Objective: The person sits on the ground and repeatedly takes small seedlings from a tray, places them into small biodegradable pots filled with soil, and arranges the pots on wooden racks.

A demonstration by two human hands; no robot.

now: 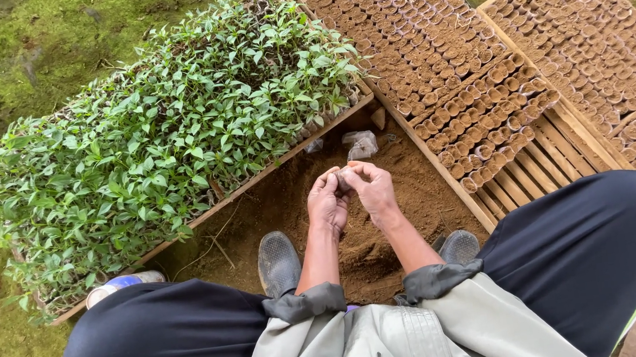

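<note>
At nine to eleven o'clock a long wooden tray of leafy green seedlings (169, 132) lies aslant on the mossy ground. A white can with a blue band (122, 284) peeks out below the tray's near edge, at eight o'clock.

In the middle, above a patch of loose brown soil (289, 206), the left hand (329, 205) and right hand (373, 190) meet fingertip to fingertip. Both are curled, fingers pressed together around a small soil-coloured thing (343, 177); it is mostly hidden, and I cannot tell what it is. A crumpled clear plastic bag (361, 144) lies on the soil just beyond the hands, at twelve o'clock. Two grey shoes (278, 261) rest on the soil beneath the forearms.

From one to three o'clock, slatted wooden trays packed with small soil-filled tubular pots (430, 38) stretch away, the nearer one partly unfilled.
</note>
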